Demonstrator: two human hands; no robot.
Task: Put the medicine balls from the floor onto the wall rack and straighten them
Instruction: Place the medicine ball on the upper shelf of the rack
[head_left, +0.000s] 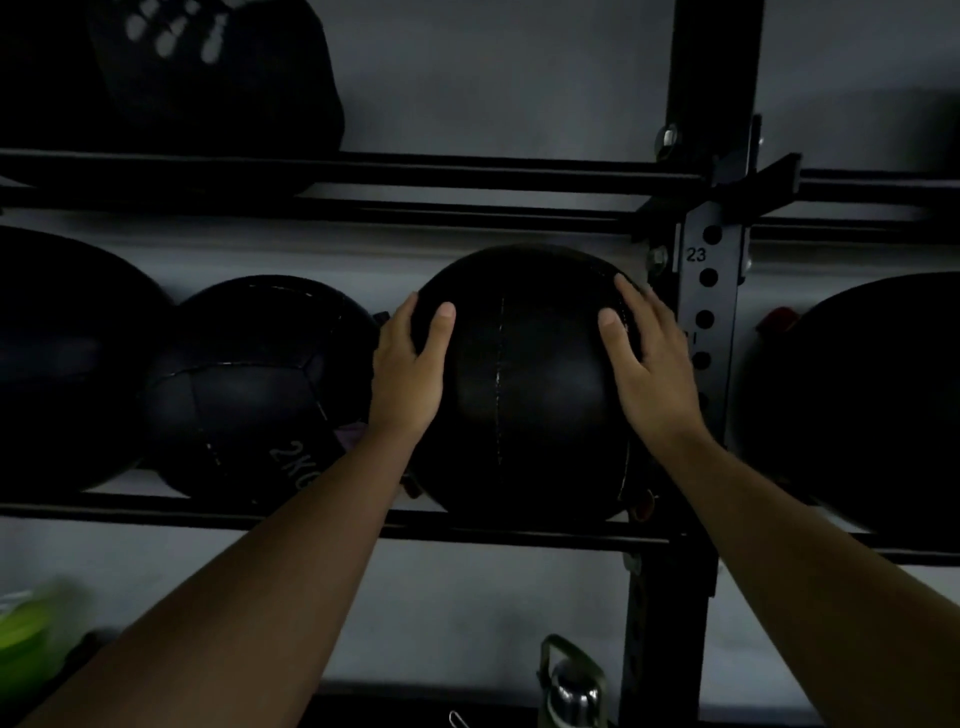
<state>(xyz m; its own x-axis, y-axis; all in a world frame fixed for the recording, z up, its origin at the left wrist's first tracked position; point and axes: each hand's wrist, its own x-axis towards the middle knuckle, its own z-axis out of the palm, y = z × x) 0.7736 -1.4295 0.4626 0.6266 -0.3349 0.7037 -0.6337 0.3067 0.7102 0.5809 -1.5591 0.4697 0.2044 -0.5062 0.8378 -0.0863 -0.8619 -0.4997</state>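
Two bare forearms reach up from the lower corners of the frame. The left hand lies spread on the left side of a black medicine ball, thumb on its front; the right hand lies spread on its right side, fingers fanned (both palms flat against the leather). The ball sits at the centre of the frame on the rack's middle rail, just left of a black upright post marked 23. Left of it rests a second ball printed 2KG, touching a third ball at the left edge. Another ball sits at the right edge. On the upper rail, upper left, rests a dark ball with white markings.
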